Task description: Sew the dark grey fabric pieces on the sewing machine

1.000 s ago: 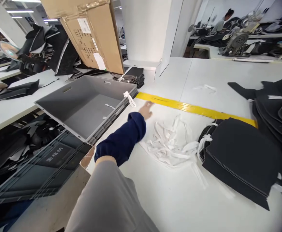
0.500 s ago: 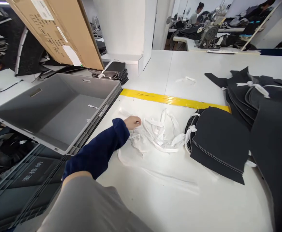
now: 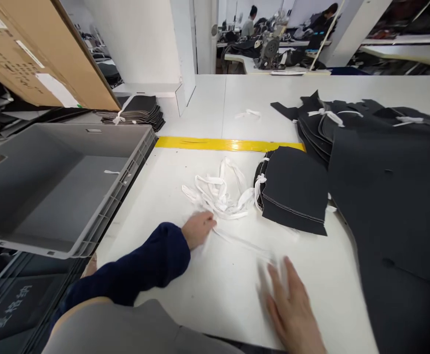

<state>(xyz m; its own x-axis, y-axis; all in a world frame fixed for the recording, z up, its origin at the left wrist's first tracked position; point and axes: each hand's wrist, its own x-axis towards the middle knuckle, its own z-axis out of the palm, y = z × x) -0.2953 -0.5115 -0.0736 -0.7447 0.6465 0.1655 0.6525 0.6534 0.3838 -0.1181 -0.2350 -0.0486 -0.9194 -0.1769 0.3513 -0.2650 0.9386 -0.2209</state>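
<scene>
My left hand (image 3: pixel 199 230), in a navy sleeve cover, is closed in a pinch over the white table. A white fabric strip (image 3: pixel 242 242) runs from its fingertips toward the right, somewhat blurred. Near the strip's far end my right hand (image 3: pixel 292 307) comes in from the lower edge, its fingers spread and smeared by motion. Just beyond the left hand lies a tangled heap of white strips (image 3: pixel 224 194). To the right of that heap rests a stack of dark fabric pieces (image 3: pixel 296 189), tied with a white strip.
At the left stands a grey plastic crate (image 3: pixel 63 206) with a white scrap inside. Larger dark fabric pieces (image 3: pixel 391 196) cover the right side. Yellow tape (image 3: pixel 215 144) crosses the table. A cardboard box (image 3: pixel 48 54) leans behind the crate, beside another tied stack (image 3: pixel 141 109).
My left hand has come nearer to me, with the strip trailing from it. My right hand has entered at the lower right. The view has turned rightward.
</scene>
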